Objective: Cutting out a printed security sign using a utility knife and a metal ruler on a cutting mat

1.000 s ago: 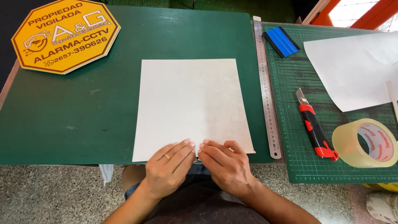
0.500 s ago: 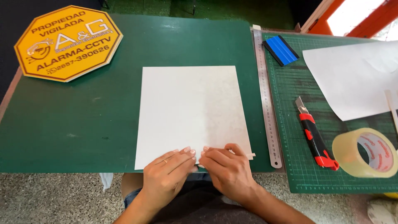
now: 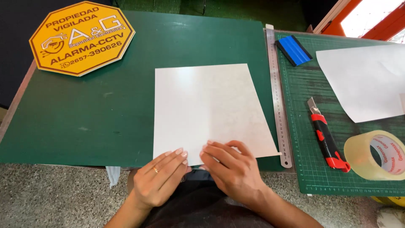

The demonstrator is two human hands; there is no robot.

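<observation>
A white rectangular sheet (image 3: pixel 211 105) lies flat on the green table (image 3: pixel 105 109), its near edge at the table's front. My left hand (image 3: pixel 162 179), with a ring on one finger, rests at the sheet's near edge, fingertips on the paper. Beside it, my right hand (image 3: pixel 230 169) presses on the same near edge with curled fingers, fingertips meeting the left hand's at the middle of the edge. Whether either hand pinches the edge is hidden by the fingers.
A yellow octagonal sign (image 3: pixel 82 38) sits at the far left. A steel ruler (image 3: pixel 278 93) lies along the sheet's right. On the green cutting mat (image 3: pixel 320 169): a blue squeegee (image 3: pixel 297 50), another white sheet (image 3: pixel 367 80), a red-black utility knife (image 3: pixel 325 137), a tape roll (image 3: pixel 377 154).
Both hands have slid slightly along the sheet's near edge and drawn closer together. The sheet itself stays where it was; the view shifted a little.
</observation>
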